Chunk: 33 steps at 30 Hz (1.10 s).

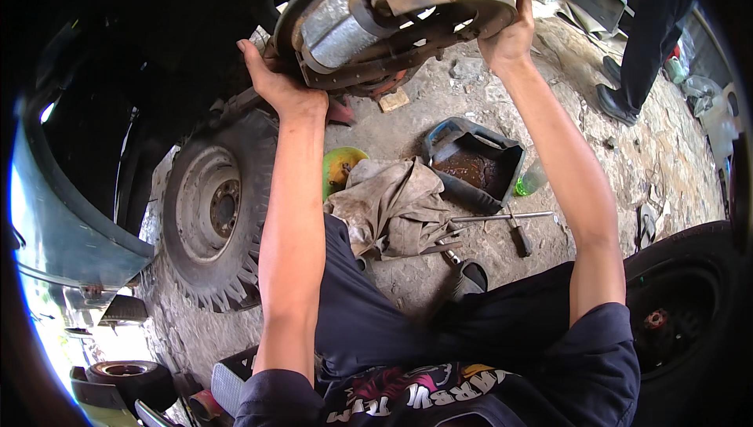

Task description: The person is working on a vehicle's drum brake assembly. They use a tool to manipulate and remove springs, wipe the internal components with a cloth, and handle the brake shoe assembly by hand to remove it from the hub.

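Observation:
Up at the top of the head view is a round, greasy drum brake assembly, with brake shoes and a shiny silver sleeve-like part inside its rim. My left hand grips its lower left edge, thumb pointing up and fingers out of sight behind the metal. On the opposite edge my right hand has hold of the rim, with its fingers partly hidden. Both my arms reach up and forward. The upper edge of the assembly is cut off by the picture, and what lies behind it is dark.
Below lie an open cut-down plastic container with brown liquid, a crumpled rag, a yellow-green bowl, a metal bar and a green bottle. Tires stand left and right. Another person's legs are at far right.

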Available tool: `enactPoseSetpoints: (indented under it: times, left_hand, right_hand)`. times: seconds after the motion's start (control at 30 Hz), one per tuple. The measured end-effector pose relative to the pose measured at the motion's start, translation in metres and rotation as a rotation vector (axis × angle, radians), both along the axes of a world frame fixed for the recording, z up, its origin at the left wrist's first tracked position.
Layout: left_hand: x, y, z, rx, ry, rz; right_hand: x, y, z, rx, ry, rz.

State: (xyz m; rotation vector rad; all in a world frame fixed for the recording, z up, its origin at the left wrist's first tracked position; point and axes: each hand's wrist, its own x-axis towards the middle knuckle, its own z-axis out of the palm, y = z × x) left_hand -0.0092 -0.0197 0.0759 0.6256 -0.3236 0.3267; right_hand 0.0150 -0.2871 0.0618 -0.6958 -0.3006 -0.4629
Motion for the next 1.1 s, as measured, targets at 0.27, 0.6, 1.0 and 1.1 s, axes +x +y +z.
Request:
enactPoseSetpoints:
  times: [0.27,0.6,1.0,1.1]
  left_hand:
    - [0.012,-0.036,-0.017,-0.036,0.0,-0.051]
    - [0.017,-0.037,-0.03,0.075,0.012,-0.089]
    - [0.007,-0.027,-0.024,0.071,0.229,-0.175]
    - [-0.007,-0.035,-0.01,0.159,0.268,-0.275]
  right_hand:
    - [0.018,-0.066,-0.019,0.155,-0.146,0.2]
    - [-0.011,-0.062,-0.011,0.084,0.009,0.208]
    - [-0.009,-0.05,0.002,0.011,0.045,0.125]
    - [-0.011,-0.065,0.0,-0.147,-0.134,0.171]
